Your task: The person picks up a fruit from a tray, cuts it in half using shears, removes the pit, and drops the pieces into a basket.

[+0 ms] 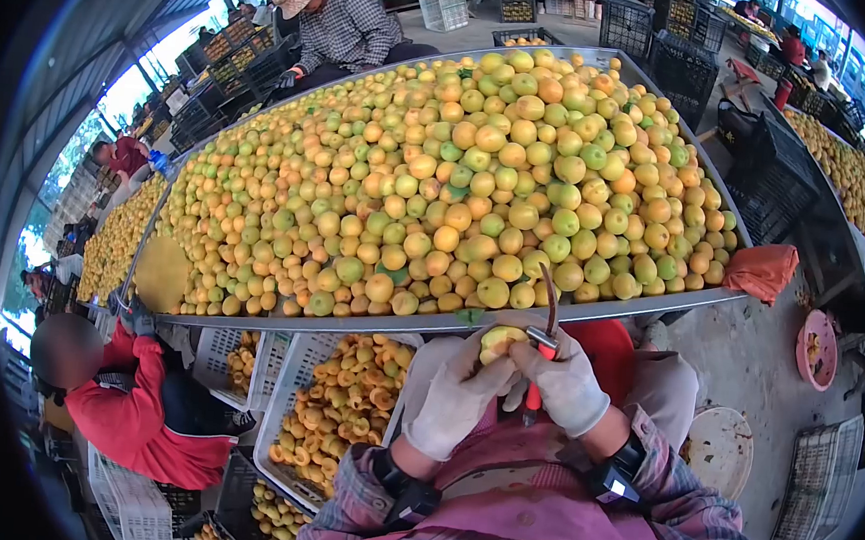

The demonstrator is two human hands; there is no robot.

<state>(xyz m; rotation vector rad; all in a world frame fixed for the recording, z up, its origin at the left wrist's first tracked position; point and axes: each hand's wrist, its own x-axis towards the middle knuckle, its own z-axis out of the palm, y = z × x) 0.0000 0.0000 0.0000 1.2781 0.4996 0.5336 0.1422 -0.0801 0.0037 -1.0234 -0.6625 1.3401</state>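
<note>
My left hand (pixel 459 394), in a whitish glove, holds a yellow-green apricot (pixel 497 345) in front of my chest. My right hand (pixel 573 388), gloved too, is closed around a red-handled tool (pixel 533 402) with a thin curved metal tip pointing up. The fingertips of both hands meet at the fruit, and a cut in it shows pale flesh. Just beyond my hands is a metal-rimmed table (pixel 389 324) heaped with whole apricots (pixel 438 185).
Left of my lap, a white crate (pixel 280 410) contains opened apricot pieces (pixel 335 414). A co-worker in red (pixel 157 411) sits farther left; another in a checked shirt (pixel 354 29) sits across the table. On the right are an orange cloth (pixel 761 270), a pink basin (pixel 816 349) and black crates (pixel 772 178).
</note>
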